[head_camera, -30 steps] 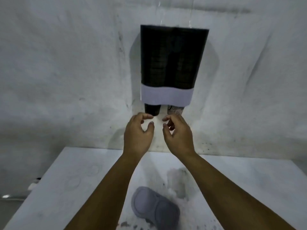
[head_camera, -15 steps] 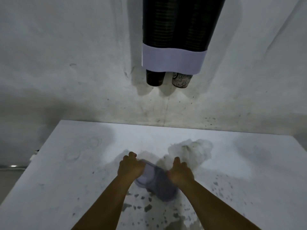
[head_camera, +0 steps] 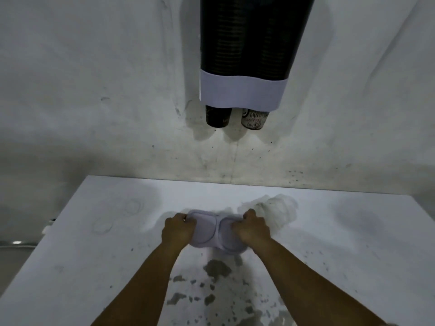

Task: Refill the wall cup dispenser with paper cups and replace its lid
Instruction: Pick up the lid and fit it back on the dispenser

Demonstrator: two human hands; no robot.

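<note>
Moved since half a second ago: pale lilac double-ring plastic lid turned squarer to the wall and further up the table; both hands shifted with it. Left hand curled round the lid's left end, fingers wrapped over its edge. Right hand curled round the right end, knuckles up. Lid low over or on the worn white tabletop; contact not clear. Paint flaked in grey patches near the forearms. Above, on the scuffed white wall: dark twin-tube cup dispenser with white lower band, top out of view. Two dark paper cups protruding beneath.
</note>
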